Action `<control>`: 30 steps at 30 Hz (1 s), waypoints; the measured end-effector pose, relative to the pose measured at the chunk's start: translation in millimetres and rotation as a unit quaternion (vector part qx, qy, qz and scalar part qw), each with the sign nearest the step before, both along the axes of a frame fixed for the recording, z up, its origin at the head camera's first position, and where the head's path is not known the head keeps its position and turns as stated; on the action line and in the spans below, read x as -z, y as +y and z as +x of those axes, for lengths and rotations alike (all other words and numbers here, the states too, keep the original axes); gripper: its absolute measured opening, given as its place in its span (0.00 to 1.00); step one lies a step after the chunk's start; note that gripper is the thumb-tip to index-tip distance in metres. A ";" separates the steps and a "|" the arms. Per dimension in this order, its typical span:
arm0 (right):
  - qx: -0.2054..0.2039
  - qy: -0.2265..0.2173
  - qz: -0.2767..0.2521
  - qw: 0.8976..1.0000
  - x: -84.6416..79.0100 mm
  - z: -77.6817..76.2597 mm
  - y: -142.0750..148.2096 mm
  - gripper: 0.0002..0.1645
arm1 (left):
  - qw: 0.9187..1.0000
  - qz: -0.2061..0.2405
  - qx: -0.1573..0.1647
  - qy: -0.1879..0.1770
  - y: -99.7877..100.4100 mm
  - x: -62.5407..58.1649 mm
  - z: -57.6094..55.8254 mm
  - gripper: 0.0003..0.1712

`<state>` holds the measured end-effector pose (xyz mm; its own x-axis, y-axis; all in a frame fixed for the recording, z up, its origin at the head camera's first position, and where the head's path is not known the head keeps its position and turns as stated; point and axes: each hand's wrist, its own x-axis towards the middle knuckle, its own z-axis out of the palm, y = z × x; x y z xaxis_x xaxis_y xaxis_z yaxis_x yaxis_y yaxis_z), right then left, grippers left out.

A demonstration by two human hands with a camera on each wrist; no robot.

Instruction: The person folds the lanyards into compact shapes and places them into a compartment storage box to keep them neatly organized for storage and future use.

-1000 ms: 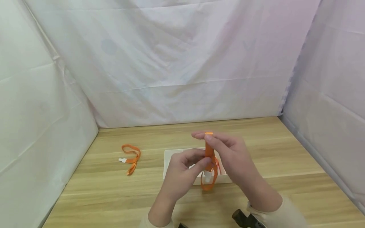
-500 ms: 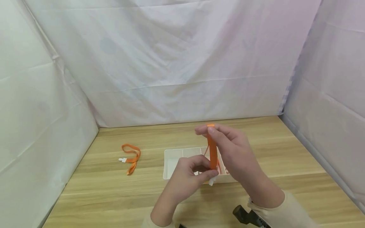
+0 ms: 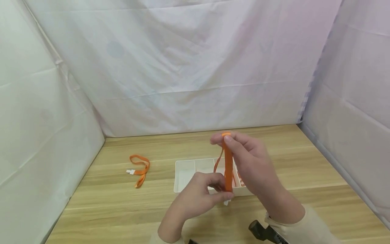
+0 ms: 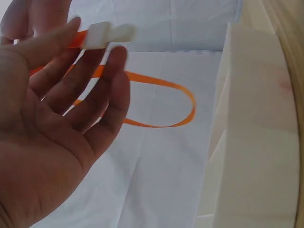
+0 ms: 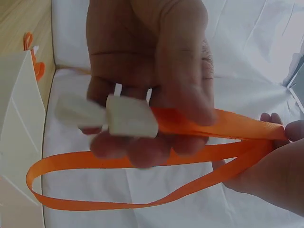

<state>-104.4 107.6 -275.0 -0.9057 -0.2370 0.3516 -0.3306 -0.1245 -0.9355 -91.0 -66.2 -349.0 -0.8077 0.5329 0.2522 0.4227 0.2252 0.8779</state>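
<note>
An orange lanyard (image 3: 228, 169) is stretched upright between both hands, in front of the white tray. My left hand (image 3: 198, 196) pinches the strap low down, just beside its white plastic clip (image 4: 98, 35). Thumb and fingers of my right hand (image 3: 254, 162) hold the folded strap at its upper end. A loose loop of the strap (image 5: 85, 205) hangs away from the hands in the right wrist view. In the left wrist view the left hand's other fingers (image 4: 121, 90) spread below the clip. On the table to the left lies a second orange lanyard (image 3: 146, 167) with a white clip.
Behind the hands stands a white divided tray (image 3: 184, 161), partly hidden by them; orange pieces show in its right compartments. White cloth (image 3: 182, 67) walls in the wooden table (image 3: 115, 210) at the back and sides. A dark knob (image 3: 257, 228) sits by the right sleeve.
My left hand has slid down the strap, and my right hand has risen slightly, so a longer straight stretch shows between them. The second lanyard and the tray have stayed put.
</note>
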 end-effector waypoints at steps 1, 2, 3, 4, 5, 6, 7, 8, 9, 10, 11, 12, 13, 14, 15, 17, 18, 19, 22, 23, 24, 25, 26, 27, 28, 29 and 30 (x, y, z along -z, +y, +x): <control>0.003 0.005 0.010 1.000 0.8 1.2 -0.6 0.17 | 1.000 0.008 -0.008 0.018 -1.1 -1.1 -0.2 0.02; 0.007 0.008 0.022 1.000 1.6 2.6 -1.4 0.17 | 0.999 0.025 -0.022 0.042 -1.9 -2.5 -0.6 0.02; 0.012 0.011 0.032 0.999 2.6 4.3 -2.2 0.17 | 0.995 0.054 -0.039 0.072 -2.6 -4.4 -1.1 0.02; 0.014 0.013 0.038 0.999 3.6 6.0 -3.1 0.17 | 0.988 0.087 -0.064 0.109 -3.0 -6.6 -1.7 0.02; 0.016 0.012 0.044 0.999 4.6 7.8 -4.1 0.17 | 0.977 0.123 -0.094 0.149 -3.2 -9.6 -2.2 0.03; 0.014 0.010 0.045 0.999 5.5 9.6 -5.0 0.17 | 0.962 0.155 -0.122 0.190 -3.4 -13.1 -2.6 0.03; 0.012 0.008 0.043 0.999 6.2 11.1 -6.1 0.18 | 0.945 0.182 -0.149 0.229 -3.5 -17.0 -3.0 0.05; 0.012 0.004 0.044 0.999 6.8 12.7 -7.2 0.18 | 0.927 0.197 -0.178 0.266 -3.6 -21.0 -3.2 0.06; 0.008 0.002 0.044 0.999 7.2 14.1 -8.2 0.18 | 0.911 0.202 -0.200 0.299 -3.7 -25.3 -3.2 0.08; 0.005 0.000 0.047 0.999 7.3 15.2 -9.0 0.18 | 0.898 0.197 -0.219 0.327 -3.6 -29.6 -2.9 0.09; 0.000 -0.001 0.051 0.999 7.1 16.3 -9.7 0.19 | 0.891 0.188 -0.227 0.346 -3.3 -33.4 -2.5 0.10; -0.004 -0.002 0.057 0.998 6.8 17.2 -10.2 0.19 | 0.886 0.175 -0.231 0.363 -3.0 -36.6 -1.8 0.11; -0.005 -0.002 0.066 0.998 6.5 18.0 -10.6 0.19 | 0.882 0.162 -0.234 0.376 -2.4 -39.1 -1.2 0.11; -0.003 -0.004 0.076 0.997 6.1 18.8 -10.9 0.20 | 0.879 0.148 -0.235 0.387 -1.7 -41.1 -0.5 0.11; -0.003 -0.008 0.084 0.996 5.6 19.4 -11.0 0.20 | 0.878 0.138 -0.233 0.395 -1.0 -42.5 0.1 0.11; 0.002 -0.019 0.097 0.995 4.9 20.3 -11.2 0.20 | 0.878 0.128 -0.230 0.400 0.2 -43.9 1.3 0.10; 0.009 -0.025 0.103 0.994 4.8 20.7 -11.4 0.20 | 0.878 0.125 -0.230 0.402 0.6 -44.3 1.8 0.10; 0.014 -0.029 0.108 0.994 4.7 21.0 -11.5 0.20 | 0.878 0.123 -0.230 0.402 0.9 -44.5 2.1 0.11; 0.018 -0.028 0.112 0.993 4.8 21.2 -12.0 0.20 | 0.882 0.126 -0.218 0.397 1.2 -43.8 1.4 0.12; 0.016 -0.022 0.111 0.993 5.1 21.1 -12.0 0.20 | 0.887 0.131 -0.212 0.390 1.1 -43.0 0.4 0.12; 0.014 -0.019 0.108 0.994 5.4 21.2 -11.9 0.20 | 0.893 0.142 -0.204 0.375 1.1 -41.7 -0.4 0.13; 0.013 -0.016 0.106 0.994 5.7 21.4 -11.5 0.20 | 0.901 0.158 -0.197 0.353 1.0 -40.1 -0.8 0.14; 0.011 -0.012 0.098 0.995 5.9 21.5 -11.2 0.20 | 0.909 0.177 -0.190 0.325 0.9 -37.9 -0.9 0.14; 0.010 -0.013 0.089 0.996 5.9 21.6 -10.8 0.21 | 0.917 0.198 -0.186 0.294 0.8 -35.2 -0.9 0.14; 0.008 -0.015 0.077 0.997 5.9 21.6 -10.4 0.21 | 0.923 0.218 -0.183 0.260 0.8 -31.9 -0.7 0.14; 0.008 -0.016 0.065 0.998 5.6 21.5 -10.0 0.21 | 0.927 0.238 -0.179 0.229 1.0 -28.5 -0.8 0.13; 0.011 -0.017 0.057 0.998 5.1 21.4 -9.6 0.22 | 0.930 0.252 -0.176 0.200 1.5 -24.6 -0.5 0.12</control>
<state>-83.1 98.0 -280.1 -0.9221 -0.2530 0.2929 -0.3001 -0.0102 -0.9538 -91.6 -64.7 -324.3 -0.6981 -0.0139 0.7158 0.7157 0.0129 0.6983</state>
